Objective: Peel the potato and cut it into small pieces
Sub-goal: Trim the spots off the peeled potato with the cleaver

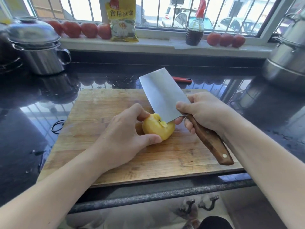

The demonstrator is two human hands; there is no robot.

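Peeled yellow potato [157,128] at centre of wooden cutting board [102,116], gripped by left hand [125,134]; right hand [203,111] holds cleaver [162,95] by its handle, blade heel touching potato top.

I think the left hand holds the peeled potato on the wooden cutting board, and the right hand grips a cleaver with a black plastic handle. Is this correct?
Not quite. The head view shows the cleaver has a brown wooden handle, not black plastic. The rest holds: the left hand holds the peeled potato on the wooden cutting board, and the right hand grips the cleaver.
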